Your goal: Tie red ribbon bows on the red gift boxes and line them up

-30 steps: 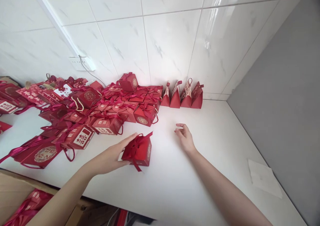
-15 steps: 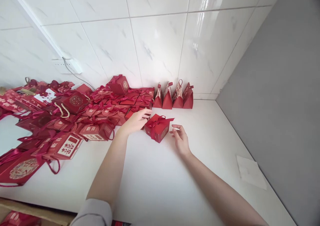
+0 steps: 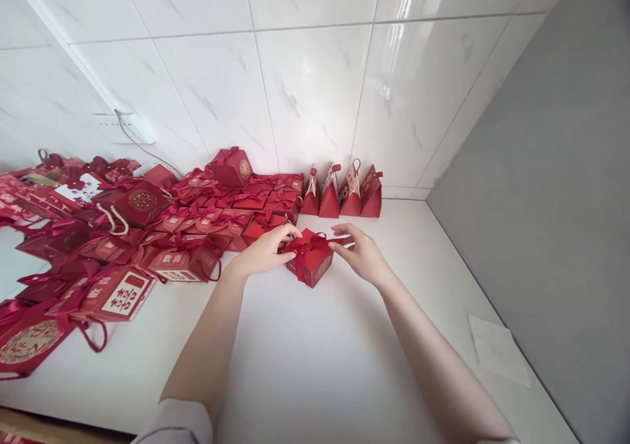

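While fingers point(image 3: 350, 230) curve, ribbon point(image 3: 308, 245) crosses angular cardboard point(image 3: 322, 269).

Light was bright and diffuse, streaking glare down the upper-right tiles point(image 3: 315, 90). Soft shadows lay across the surface point(image 3: 305, 372); edges stretched, and fine detail blurred slightly.

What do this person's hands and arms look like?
The left hand and right hand wear no visible gloves or bracelets. Both forearms are bare; a grey sleeve shows on the left, just a sliver on the right.
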Available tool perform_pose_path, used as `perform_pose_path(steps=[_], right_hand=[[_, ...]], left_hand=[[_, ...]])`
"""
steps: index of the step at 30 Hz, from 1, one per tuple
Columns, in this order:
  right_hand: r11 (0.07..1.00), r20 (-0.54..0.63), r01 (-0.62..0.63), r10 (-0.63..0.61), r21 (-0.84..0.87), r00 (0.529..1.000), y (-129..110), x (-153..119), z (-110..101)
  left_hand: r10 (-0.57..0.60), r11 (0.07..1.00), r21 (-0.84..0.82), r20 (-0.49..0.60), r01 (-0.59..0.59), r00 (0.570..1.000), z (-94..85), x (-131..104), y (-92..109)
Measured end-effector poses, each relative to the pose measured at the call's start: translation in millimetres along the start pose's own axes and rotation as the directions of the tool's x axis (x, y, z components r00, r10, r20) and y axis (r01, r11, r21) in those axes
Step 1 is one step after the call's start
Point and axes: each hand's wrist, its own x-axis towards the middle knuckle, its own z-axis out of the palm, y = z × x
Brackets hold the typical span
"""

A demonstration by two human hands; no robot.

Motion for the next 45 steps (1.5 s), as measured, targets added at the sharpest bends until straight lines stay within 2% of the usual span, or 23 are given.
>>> perform_pose_path(steps=[5, 9, 13, 17, 19, 22, 26, 28, 31, 34, 36, 39, 41, 45], right_hand=[[1.000, 0.174, 0.003, -0.003, 0.002, 0.985, -5.7, -8.3, -10.1], [0.999, 0.344, 0.021, -0.003, -0.048, 0.939, -20.3, -14.0, -25.9], [0.988, 0.408, -0.012, 0.075, -0.154, 0.910, -29.7, -19.9, -41.8], [0.955, 0.532, 0.022, 0.145, -0.295, 0.834, -31.5, -24.8, -50.1], [0.910, 0.536, 0.049, 0.198, -0.411, 0.821, -29.7, -27.0, -49.9], [0.841, 0.436, 0.042, 0.237, -0.539, 0.868, -27.6, -29.8, -46.2], [0.848, 0.353, 0.020, 0.198, -0.529, 0.915, -32.6, -30.0, -40.0], [0.856, 0.307, 0.053, 0.127, -0.514, 0.943, -38.3, -28.8, -35.6], [0.855, 0.235, 0.162, -0.049, -0.492, 0.971, -48.4, -28.9, -23.9], [0.844, 0.303, 0.275, -0.142, -0.460, 0.943, -56.6, -34.4, -4.8], [0.828, 0.384, 0.332, -0.155, -0.452, 0.910, -59.0, -40.1, 9.5], [0.758, 0.464, 0.402, -0.148, -0.514, 0.873, -58.3, -47.7, 26.4], [0.729, 0.484, 0.412, -0.127, -0.546, 0.866, -57.1, -50.5, 31.6], [0.798, 0.508, 0.342, -0.053, -0.496, 0.860, -56.6, -52.0, 31.4]], left_hand=[[0.032, 0.994, 0.100, 0.001, -0.032, 0.999, -0.5, 1.1, -1.1], [-0.012, 0.988, 0.153, 0.015, 0.009, 1.000, -4.2, 0.4, -1.6], [-0.068, 0.986, 0.156, 0.089, 0.054, 0.994, -6.8, -2.1, -2.7], [-0.112, 0.982, 0.168, 0.170, 0.084, 0.979, -5.7, -1.6, -3.2], [-0.125, 0.979, 0.183, 0.177, 0.092, 0.976, -3.2, 0.3, -2.3], [-0.125, 0.975, 0.199, 0.149, 0.094, 0.981, 1.6, 3.2, 0.2], [-0.120, 0.971, 0.224, 0.147, 0.085, 0.982, 7.3, 4.7, 2.9], [-0.105, 0.973, 0.221, 0.149, 0.070, 0.983, 9.3, 5.2, 3.7], [-0.084, 0.978, 0.204, 0.147, 0.053, 0.986, 10.8, 6.0, 5.0], [-0.055, 0.986, 0.167, 0.169, 0.026, 0.984, 10.0, 6.4, 6.6], [-0.042, 0.990, 0.142, 0.190, 0.015, 0.981, 8.4, 6.2, 7.1], [-0.038, 0.990, 0.143, 0.204, 0.009, 0.978, 5.3, 5.4, 5.5], [-0.045, 0.989, 0.146, 0.203, 0.015, 0.978, 4.1, 5.2, 3.2], [-0.075, 0.992, 0.113, 0.189, 0.055, 0.979, 5.4, 6.6, -1.3]])
